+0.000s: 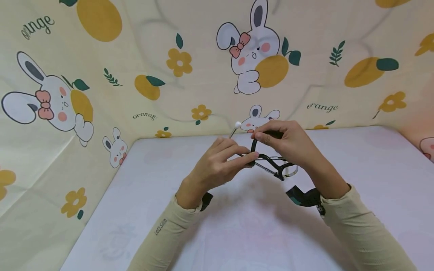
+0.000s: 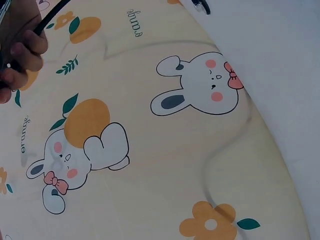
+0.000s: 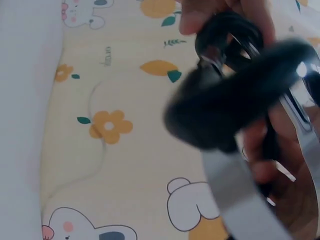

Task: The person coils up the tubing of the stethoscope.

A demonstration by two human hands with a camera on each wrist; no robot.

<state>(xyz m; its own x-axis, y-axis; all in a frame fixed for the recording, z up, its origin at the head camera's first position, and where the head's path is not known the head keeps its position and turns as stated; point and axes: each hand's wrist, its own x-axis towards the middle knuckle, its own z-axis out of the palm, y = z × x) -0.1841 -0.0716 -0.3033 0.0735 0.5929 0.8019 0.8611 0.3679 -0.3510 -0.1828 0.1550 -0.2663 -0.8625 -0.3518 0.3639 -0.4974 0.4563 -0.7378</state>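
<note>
Both hands hold one black-framed object [image 1: 270,162] with thin metal rods, raised above the table; its exact kind cannot be told. My left hand [image 1: 217,162] pinches it from the left, fingers stretched toward the right. From the upper right, my right hand [image 1: 293,145] pinches an upright black part between thumb and fingers. A white ball [image 1: 238,124] tops a thin rod that rises behind the left hand. A curved, clear-looking loop [image 1: 291,175] hangs at the object's lower right. In the right wrist view a thick black part [image 3: 235,95] looms blurred, hiding much of the fingers.
The white table [image 1: 244,233] lies below the hands. A cream cloth [image 1: 203,34] printed with rabbits, oranges and flowers forms the back and side walls. Black straps [image 1: 303,196] show at the wrists, by the beige sleeves [image 1: 359,229].
</note>
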